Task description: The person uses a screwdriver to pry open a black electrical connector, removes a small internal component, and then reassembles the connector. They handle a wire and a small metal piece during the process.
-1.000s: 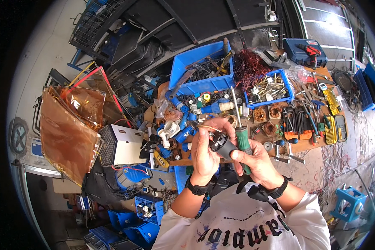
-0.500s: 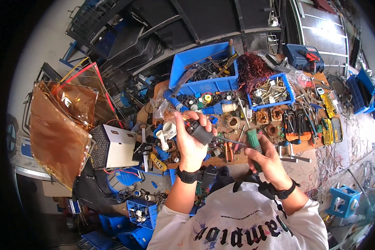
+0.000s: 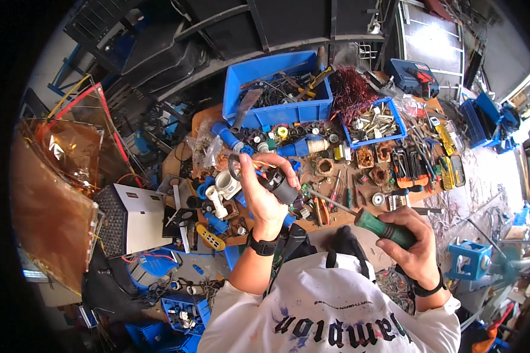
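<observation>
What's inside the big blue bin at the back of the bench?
Blue bin: tangled dark cable-like pieces, a yellow-handled tool. Anything beneath them is covered, can't tell.

Black lettering stands on the white shirt (image 3: 335, 288) at five o'clock, comprising one row of large, heavy, ornate letters (image 3: 341, 332) and one small line of print (image 3: 344, 306) above it. At nine o'clock, the white panel (image 3: 140, 220) bears a small dark label (image 3: 133, 195), its wording too small to read. At two o'clock, the blue case (image 3: 407, 72) carries a small label (image 3: 421, 67), likewise illegible.
</observation>
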A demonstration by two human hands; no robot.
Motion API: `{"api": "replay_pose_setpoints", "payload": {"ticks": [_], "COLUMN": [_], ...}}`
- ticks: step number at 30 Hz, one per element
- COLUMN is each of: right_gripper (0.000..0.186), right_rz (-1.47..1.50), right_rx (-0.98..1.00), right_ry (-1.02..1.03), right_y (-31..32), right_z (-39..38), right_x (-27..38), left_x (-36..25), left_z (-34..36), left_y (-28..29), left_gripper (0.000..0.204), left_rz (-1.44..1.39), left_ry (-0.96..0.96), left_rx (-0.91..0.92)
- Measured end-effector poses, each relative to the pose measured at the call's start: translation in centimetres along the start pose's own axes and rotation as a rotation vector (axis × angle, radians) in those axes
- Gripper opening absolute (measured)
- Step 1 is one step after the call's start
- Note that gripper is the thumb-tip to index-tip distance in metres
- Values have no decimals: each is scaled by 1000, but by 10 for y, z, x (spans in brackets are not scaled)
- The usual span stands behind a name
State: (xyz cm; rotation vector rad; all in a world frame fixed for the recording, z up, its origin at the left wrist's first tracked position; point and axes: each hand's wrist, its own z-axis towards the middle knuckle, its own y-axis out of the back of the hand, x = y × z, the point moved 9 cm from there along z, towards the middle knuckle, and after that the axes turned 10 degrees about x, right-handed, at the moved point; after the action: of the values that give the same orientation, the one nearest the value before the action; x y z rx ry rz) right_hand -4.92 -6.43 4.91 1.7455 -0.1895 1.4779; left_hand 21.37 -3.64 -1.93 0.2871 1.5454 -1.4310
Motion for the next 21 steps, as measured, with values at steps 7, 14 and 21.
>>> {"api": "replay_pose_setpoints", "payload": {"ticks": [7,14,21], "right_gripper": [35,36,34], "right_rz": [-74,-131,-154], "right_rx": [-14,22,-31], "right_ry": [100,89,80], "right_y": [-21,-37,-42], "right_z": [13,27,26], "right_x": [50,70,80], "left_x": [-16,-31,-37], "left_z": [-2,-2,-2], "left_y": [13,11,10], "left_gripper": [58,57,56], "left_rz": [153,204,266], "left_ry": [-82,-155,-167], "left_rx": [-18,74,93]}}
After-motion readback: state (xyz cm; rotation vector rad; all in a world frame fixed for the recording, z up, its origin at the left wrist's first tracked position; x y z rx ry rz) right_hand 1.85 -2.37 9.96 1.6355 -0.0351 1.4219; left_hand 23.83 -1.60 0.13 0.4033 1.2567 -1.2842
